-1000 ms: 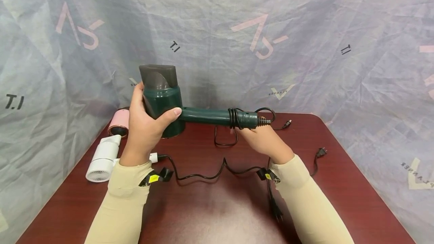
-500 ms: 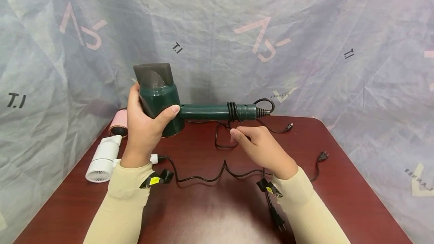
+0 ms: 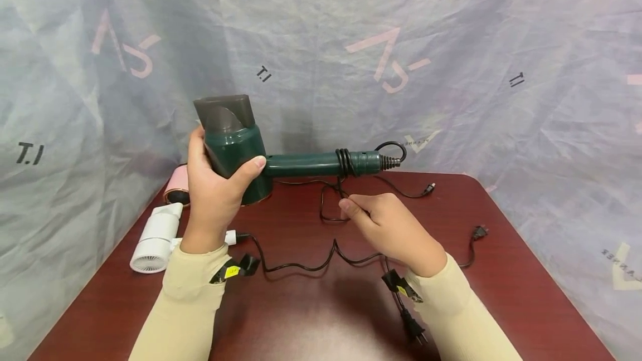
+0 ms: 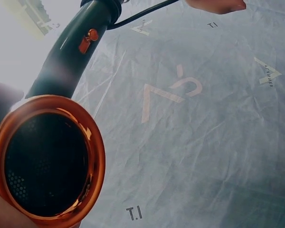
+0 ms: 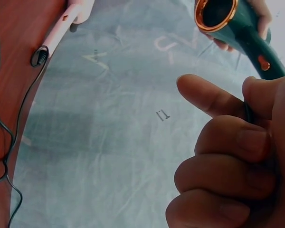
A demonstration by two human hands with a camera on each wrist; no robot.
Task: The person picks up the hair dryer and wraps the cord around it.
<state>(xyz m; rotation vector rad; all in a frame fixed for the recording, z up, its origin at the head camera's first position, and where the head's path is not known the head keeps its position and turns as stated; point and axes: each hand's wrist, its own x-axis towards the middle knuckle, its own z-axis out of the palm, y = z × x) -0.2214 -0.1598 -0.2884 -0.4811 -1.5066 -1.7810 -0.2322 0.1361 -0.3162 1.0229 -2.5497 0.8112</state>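
Both forearms reach in from the counter's (image 3: pixel 311 316) near edge in pale sleeves. The left hand (image 3: pixel 212 202) is raised with its wrist upright, its fingers wrapped round the barrel of a green hair dryer (image 3: pixel 238 152) and its thumb laid across the front toward the handle joint. The dryer is held up off the counter, nozzle upward, handle roughly level and pointing toward the counter's right edge.

The right hand (image 3: pixel 396 230) is lower, below the handle's end, its wrist angled inward. Its lower fingers are curled in on the palm, the index reaches forward, and the black cord (image 3: pixel 346 163) is gripped between thumb and fingers; above, the cord is coiled round the handle.

Near the counter's left edge lies a white hair dryer (image 3: pixel 154 238); a pink hair dryer (image 3: pixel 178 184) is beyond it, toward the far left corner.
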